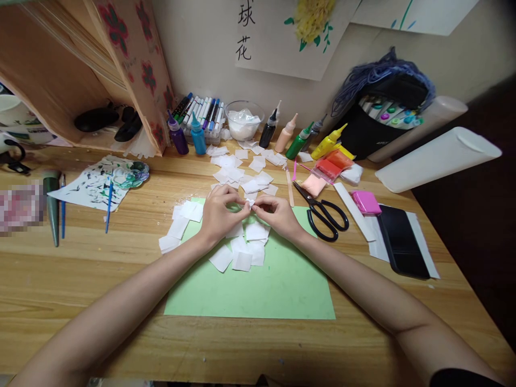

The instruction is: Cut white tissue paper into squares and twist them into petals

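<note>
My left hand (222,214) and my right hand (280,216) meet over the far part of a green sheet of paper (250,293). Between their fingertips they pinch one small crumpled piece of white paper (250,203), partly hidden by the fingers. Several flat white paper squares (242,260) lie on the sheet just below the hands. More paper squares (177,227) overlap the sheet's left edge, and another scatter of squares (229,173) spreads over the table beyond the hands.
Black-handled scissors (328,215) lie right of the sheet, beside a wooden stick (289,188). Paint bottles (198,137), a glass bowl (244,121) and markers (201,113) line the wall. A phone (403,242) rests at right; a paint-smeared paper (97,185) with brushes lies left.
</note>
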### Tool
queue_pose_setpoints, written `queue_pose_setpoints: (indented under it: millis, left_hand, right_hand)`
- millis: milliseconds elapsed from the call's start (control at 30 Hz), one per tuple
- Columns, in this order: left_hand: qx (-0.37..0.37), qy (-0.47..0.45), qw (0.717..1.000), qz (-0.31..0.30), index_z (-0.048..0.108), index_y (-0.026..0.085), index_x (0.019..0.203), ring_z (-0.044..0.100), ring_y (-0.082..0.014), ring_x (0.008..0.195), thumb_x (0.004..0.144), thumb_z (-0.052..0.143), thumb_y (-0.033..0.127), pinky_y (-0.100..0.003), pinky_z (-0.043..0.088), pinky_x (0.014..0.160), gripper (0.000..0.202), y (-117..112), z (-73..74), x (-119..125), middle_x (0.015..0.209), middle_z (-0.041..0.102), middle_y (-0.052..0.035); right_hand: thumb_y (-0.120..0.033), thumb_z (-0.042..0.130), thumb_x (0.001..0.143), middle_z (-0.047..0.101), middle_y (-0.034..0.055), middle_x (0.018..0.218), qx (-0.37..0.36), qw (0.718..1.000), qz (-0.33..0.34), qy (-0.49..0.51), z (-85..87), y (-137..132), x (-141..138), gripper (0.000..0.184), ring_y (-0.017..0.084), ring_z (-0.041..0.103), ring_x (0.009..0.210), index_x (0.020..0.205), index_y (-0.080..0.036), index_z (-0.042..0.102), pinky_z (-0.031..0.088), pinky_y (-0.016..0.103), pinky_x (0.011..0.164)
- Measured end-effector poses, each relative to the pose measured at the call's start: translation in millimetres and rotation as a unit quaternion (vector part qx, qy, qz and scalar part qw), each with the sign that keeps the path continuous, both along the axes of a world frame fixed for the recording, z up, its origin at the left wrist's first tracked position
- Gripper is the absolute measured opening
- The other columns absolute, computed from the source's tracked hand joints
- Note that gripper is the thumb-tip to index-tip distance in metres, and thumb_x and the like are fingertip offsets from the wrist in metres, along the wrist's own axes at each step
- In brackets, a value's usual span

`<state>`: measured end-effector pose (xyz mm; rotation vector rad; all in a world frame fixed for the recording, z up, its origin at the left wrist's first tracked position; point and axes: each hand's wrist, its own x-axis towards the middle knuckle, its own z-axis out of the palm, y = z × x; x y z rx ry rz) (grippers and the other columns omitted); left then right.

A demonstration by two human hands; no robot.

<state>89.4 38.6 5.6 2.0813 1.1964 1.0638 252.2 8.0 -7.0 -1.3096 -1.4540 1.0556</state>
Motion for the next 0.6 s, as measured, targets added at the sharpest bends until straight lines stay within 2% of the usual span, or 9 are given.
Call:
queue_pose_setpoints:
  millis: [200,400,600]
  left_hand:
    - [0.009,0.009,1.0,-0.011,0.069,0.019,0.069,0.053,-0.0163,0.076,0.076,0.064,0.026,-0.033,0.041,0.074,0.011,-0.5,0.5,0.3,0.072,0.058,-0.0012]
    - [0.037,0.042,0.997,-0.046,0.072,0.022,0.086,0.052,-0.017,0.081,0.078,0.062,0.029,-0.033,0.042,0.076,0.014,-1.7,0.9,1.7,0.081,0.06,-0.0025]
    - [0.051,0.045,0.997,-0.036,0.072,0.023,0.087,0.055,-0.0176,0.082,0.08,0.06,0.027,-0.034,0.042,0.075,0.014,-2.3,-1.7,1.1,0.081,0.063,-0.003]
  right_hand:
    - [-0.028,0.063,0.074,0.061,0.0022,0.07,-0.012,1.0,-0.013,0.016,-0.9,-0.3,-0.4,0.012,0.012,0.05,0.062,0.074,-0.015,0.066,0.037,0.026,0.056]
    - [-0.03,0.064,0.075,0.061,0.0019,0.069,-0.003,0.999,-0.027,0.034,3.5,-0.7,-0.2,0.015,0.012,0.05,0.061,0.072,-0.015,0.064,0.037,0.026,0.057]
    - [-0.033,0.063,0.077,0.059,0.0013,0.068,0.002,1.0,-0.02,0.015,4.5,-0.4,-0.1,0.017,0.012,0.049,0.06,0.072,-0.016,0.063,0.037,0.026,0.056]
